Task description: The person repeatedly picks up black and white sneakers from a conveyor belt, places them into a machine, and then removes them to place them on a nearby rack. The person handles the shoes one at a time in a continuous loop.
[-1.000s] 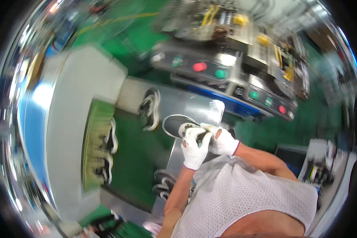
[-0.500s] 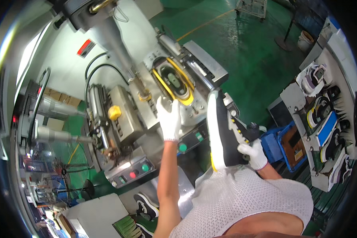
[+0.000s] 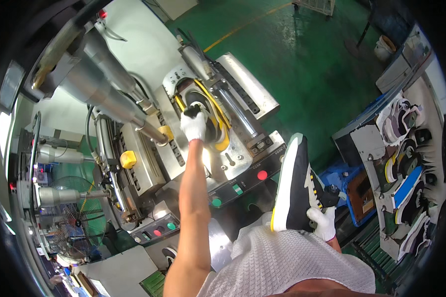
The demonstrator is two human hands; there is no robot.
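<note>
My left hand [image 3: 193, 125], in a white glove, reaches into the press and closes on the dark upper part of a shoe [image 3: 212, 129]. That shoe sits between the yellow pads [image 3: 216, 106] of the press's metal bed, partly covered by my hand. Close to my body, my right hand [image 3: 324, 223], gloved too, grips a black sneaker [image 3: 299, 198] by its collar end. The sneaker is tilted on its side, toe pointing away from me, its white sole with a yellow heel edge facing left.
Metal press cylinders [image 3: 91, 81] slant over the bed from the upper left. Along the press front runs a control panel [image 3: 243, 184] with buttons. At the right stand a blue crate [image 3: 349, 198] and a rack [image 3: 364, 136] with several shoes. A fan [image 3: 77, 213] stands at the left.
My left hand has moved forward from the front of the bed onto the shoe between the pads, and its fingers have closed. My right hand keeps hold of the sneaker. The view has shifted.
</note>
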